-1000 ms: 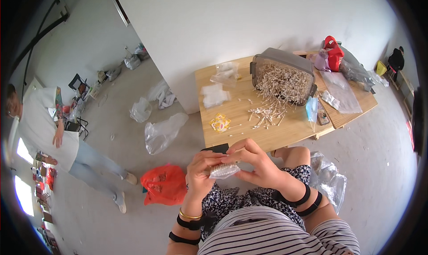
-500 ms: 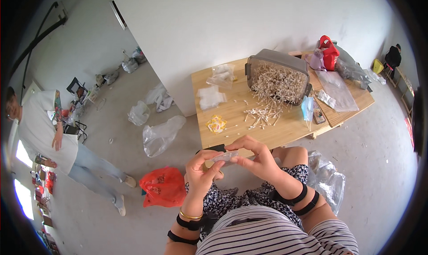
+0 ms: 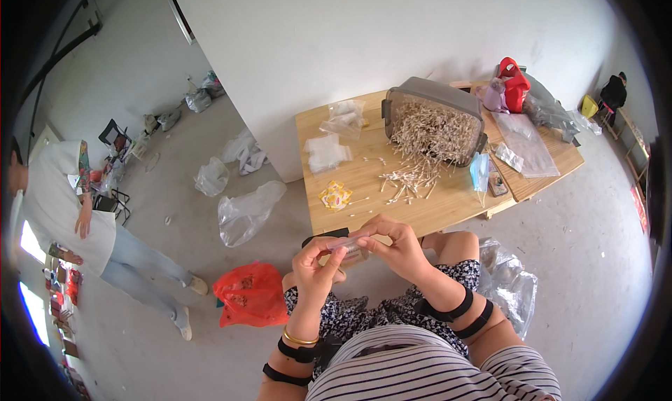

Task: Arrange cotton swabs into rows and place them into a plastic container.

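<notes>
Held up between my two hands, in front of the table's near edge, is a small clear plastic bag [image 3: 346,244]. My left hand [image 3: 315,266] pinches its left end between thumb and fingers. The right hand [image 3: 397,247] grips the other end along the top edge, thumb below and fingers above. What the bag contains is too small to make out. Beyond my hands, loose cotton swabs [image 3: 411,184] spill over the wooden table [image 3: 315,222] from a grey plastic bin [image 3: 434,91] lying tipped on its side. Yellow-and-white paper pieces [image 3: 336,195] lie near the left edge.
Small clear bags [image 3: 327,153] rest at the table's left, a blue mask [image 3: 479,172] and a phone [image 3: 497,184] at the right. A red plastic bag [image 3: 252,294] sits on the floor beside my leg. A person [image 3: 66,198] stands at far left.
The clear bag is tilted differently, and my fingers have shifted along its edge. My right hand has moved slightly. The view has turned a little.
</notes>
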A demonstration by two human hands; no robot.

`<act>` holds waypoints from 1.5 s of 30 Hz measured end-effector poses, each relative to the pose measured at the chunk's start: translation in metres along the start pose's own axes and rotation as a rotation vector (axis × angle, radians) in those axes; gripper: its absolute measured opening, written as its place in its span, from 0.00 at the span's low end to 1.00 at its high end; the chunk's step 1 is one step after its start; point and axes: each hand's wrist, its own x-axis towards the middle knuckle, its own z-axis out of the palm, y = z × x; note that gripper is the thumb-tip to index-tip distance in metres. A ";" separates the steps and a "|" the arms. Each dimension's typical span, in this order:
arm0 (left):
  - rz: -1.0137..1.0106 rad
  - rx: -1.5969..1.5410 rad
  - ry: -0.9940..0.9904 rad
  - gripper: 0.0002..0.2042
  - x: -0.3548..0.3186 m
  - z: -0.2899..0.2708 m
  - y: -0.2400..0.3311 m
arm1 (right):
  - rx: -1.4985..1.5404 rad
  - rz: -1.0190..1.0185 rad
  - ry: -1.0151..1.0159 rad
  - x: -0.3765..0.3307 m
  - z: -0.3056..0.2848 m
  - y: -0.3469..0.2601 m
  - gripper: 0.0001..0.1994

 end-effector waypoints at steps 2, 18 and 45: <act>-0.050 -0.028 0.008 0.06 -0.001 0.000 0.002 | -0.002 -0.001 0.006 0.002 0.000 0.005 0.08; 0.046 0.175 0.051 0.06 0.007 -0.006 -0.017 | 0.001 -0.026 0.054 0.008 0.003 0.022 0.07; -0.432 0.075 0.210 0.14 0.023 -0.003 -0.158 | 0.017 0.362 0.347 0.020 0.017 0.181 0.10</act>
